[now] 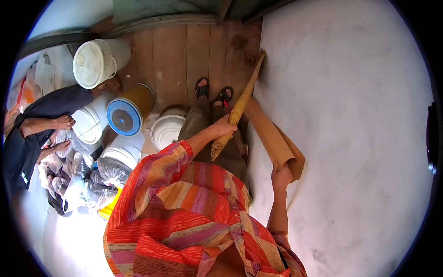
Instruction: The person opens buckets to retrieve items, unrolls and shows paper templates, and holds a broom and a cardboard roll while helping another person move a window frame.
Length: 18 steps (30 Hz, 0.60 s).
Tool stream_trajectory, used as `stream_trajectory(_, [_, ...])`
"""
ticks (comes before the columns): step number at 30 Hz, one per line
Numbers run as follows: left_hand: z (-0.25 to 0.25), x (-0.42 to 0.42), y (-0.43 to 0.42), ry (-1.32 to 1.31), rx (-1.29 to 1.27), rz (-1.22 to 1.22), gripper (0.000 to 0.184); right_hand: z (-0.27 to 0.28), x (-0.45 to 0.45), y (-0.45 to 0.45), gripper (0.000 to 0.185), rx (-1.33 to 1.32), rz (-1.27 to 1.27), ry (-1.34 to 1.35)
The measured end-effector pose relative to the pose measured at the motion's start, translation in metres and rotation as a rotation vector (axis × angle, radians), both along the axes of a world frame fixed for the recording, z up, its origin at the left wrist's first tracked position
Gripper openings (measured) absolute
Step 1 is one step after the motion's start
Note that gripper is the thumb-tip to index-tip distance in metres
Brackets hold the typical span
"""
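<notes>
my left fingers (226, 124) are closed round the wrapped stick (242, 102), slanting over my legs (197, 121); my right fingers (282, 172) grip the curled brown sheet (271, 136) by its near end. i judge the step is handling both together; the next move calls for steady grips.

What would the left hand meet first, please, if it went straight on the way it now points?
Beyond the wrapped stick it holds, the left hand would probably meet the brown sheet first, though depth is unclear in this single view.
</notes>
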<state>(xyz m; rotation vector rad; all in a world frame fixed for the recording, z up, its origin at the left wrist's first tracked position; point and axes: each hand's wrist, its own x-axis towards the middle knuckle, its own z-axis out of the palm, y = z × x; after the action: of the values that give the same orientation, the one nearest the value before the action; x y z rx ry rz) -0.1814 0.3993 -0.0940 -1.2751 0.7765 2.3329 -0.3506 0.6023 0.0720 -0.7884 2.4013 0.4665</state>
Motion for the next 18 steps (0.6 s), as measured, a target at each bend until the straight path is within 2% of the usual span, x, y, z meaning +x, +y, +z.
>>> stream_trajectory(5, [0.008, 0.004, 0.015, -0.019, 0.045, -0.038, 0.054, 0.002, 0.002, 0.001, 0.026, -0.068, -0.031, 0.010])
stream_trajectory(7, [0.008, 0.006, 0.017, -0.038, -0.011, -0.068, 0.054, 0.001, 0.000, 0.000, 0.026, -0.084, -0.002, 0.001])
stream_trajectory(11, [-0.032, 0.007, 0.031, -0.022, -0.170, -0.164, 0.050, -0.010, -0.006, 0.000, 0.026, -0.098, 0.031, -0.015])
stream_trajectory(14, [-0.034, 0.001, 0.006, 0.025, -0.010, -0.145, 0.045, -0.029, -0.010, 0.006, 0.026, -0.076, -0.003, -0.046])
stream_trajectory(16, [-0.032, 0.005, -0.005, -0.062, 0.147, -0.049, 0.041, -0.037, -0.011, 0.009, 0.025, -0.098, -0.010, -0.005])
stream_trajectory(18, [-0.024, 0.023, -0.007, -0.043, 0.163, 0.029, 0.040, -0.038, -0.013, 0.004, 0.025, -0.100, -0.001, -0.045])
